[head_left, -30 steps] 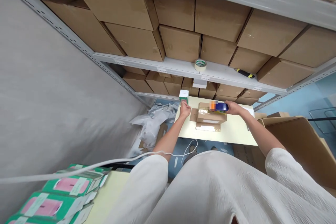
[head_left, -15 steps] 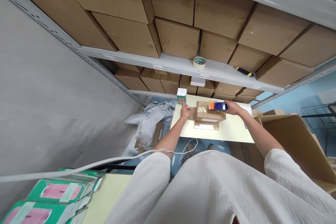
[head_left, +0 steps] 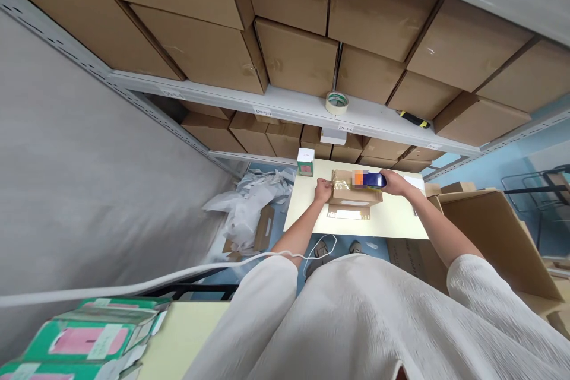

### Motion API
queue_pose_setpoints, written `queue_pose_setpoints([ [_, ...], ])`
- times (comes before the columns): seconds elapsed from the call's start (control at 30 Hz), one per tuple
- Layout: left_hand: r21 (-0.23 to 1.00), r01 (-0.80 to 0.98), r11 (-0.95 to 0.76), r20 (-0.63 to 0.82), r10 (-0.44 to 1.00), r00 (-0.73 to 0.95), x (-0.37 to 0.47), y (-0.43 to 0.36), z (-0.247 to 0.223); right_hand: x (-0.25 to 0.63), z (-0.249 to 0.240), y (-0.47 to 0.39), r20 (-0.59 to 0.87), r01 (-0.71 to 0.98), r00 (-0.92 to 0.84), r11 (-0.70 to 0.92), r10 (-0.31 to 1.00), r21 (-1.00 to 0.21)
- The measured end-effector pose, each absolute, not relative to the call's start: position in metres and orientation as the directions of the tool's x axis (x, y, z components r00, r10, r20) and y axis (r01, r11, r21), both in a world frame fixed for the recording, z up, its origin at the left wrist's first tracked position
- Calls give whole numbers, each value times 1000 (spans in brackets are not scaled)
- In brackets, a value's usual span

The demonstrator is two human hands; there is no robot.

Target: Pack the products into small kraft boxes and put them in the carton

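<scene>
A small cardboard box [head_left: 356,196] lies on the pale yellow table [head_left: 303,214], with clear tape across its top and one flap [head_left: 350,214] sticking out toward me. My left hand [head_left: 323,190] is closed at the box's left end, fingers against its edge; its fingertips are partly hidden. In my right hand [head_left: 393,182], fingers wrapped round the grip, is a dark blue and orange tape dispenser [head_left: 374,180]. It rests over the right part of the box top. A green and white carton [head_left: 306,162] stands behind my left hand.
Shelves hold many cardboard boxes [head_left: 296,59], a tape roll [head_left: 336,103] and a yellow-black utility knife [head_left: 414,119]. White wrapping [head_left: 243,214] litters the floor at left. A white cable [head_left: 178,275] crosses before me. A large open carton [head_left: 494,231] stands right; green-pink packages [head_left: 89,338] lie lower left.
The box's left flap, which stuck out sideways, has been folded in against the box. My left hand moved right with it. The tape dispenser has stayed nearly in place.
</scene>
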State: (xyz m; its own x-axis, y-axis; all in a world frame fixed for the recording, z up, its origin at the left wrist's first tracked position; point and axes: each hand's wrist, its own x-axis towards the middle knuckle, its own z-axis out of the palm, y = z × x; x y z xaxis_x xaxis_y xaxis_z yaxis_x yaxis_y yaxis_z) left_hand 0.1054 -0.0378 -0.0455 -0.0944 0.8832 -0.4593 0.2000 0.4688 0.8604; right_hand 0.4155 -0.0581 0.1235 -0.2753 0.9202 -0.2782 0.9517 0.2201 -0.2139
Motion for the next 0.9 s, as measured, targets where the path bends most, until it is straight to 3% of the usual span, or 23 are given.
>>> queue_pose_setpoints([
  [0.13, 853, 222, 473, -446, 880, -163, 102, -41, -47, 418, 120, -58, -276, 954, -265, 210, 924, -214],
  [0.37, 928, 169, 332, -335, 942, -15, 100, -39, -36, 416, 118, -57, -264, 948, -272, 210, 926, -240],
  [0.43, 962, 214, 171, -184, 982, 41, 101, -38, -27, 415, 118, -58, -244, 942, -287, 226, 927, -249],
  [0.53, 927, 344, -148, 50, 960, 277, 106, -37, -11, 412, 118, -60, -229, 935, -303, 242, 925, -259],
  [0.67, 714, 624, -317, -120, 823, 556, 111, -34, 3, 411, 124, -59, -286, 947, -303, 252, 909, -199],
  [0.77, 570, 741, -356, -242, 789, 565, 111, -32, 8, 411, 132, -56, -333, 948, -317, 290, 888, -129],
  [0.9, 491, 794, -357, -301, 786, 540, 112, -31, 15, 412, 141, -52, -359, 942, -335, 323, 871, -95],
])
